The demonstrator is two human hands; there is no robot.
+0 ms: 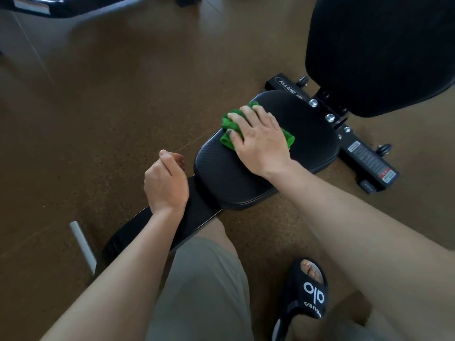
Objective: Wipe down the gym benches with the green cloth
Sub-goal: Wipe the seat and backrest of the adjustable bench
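Observation:
A black padded bench seat (246, 183) lies across the middle of the view on a dark frame. On its upper left part sits the bunched green cloth (227, 139). My right hand (261, 139) lies flat on the cloth with spread fingers, pressing it onto the pad. My left hand (166, 180) hovers by the seat's near left end over the longer black pad (197, 217); its fingers are curled into a loose fist and hold nothing.
A second black backrest pad (384, 52) rises at the upper right. The bench's base bar (369, 156) with small wheels lies on the brown floor. Another bench edge (61, 6) shows at top left. My knee and a black sandal (307, 299) are below.

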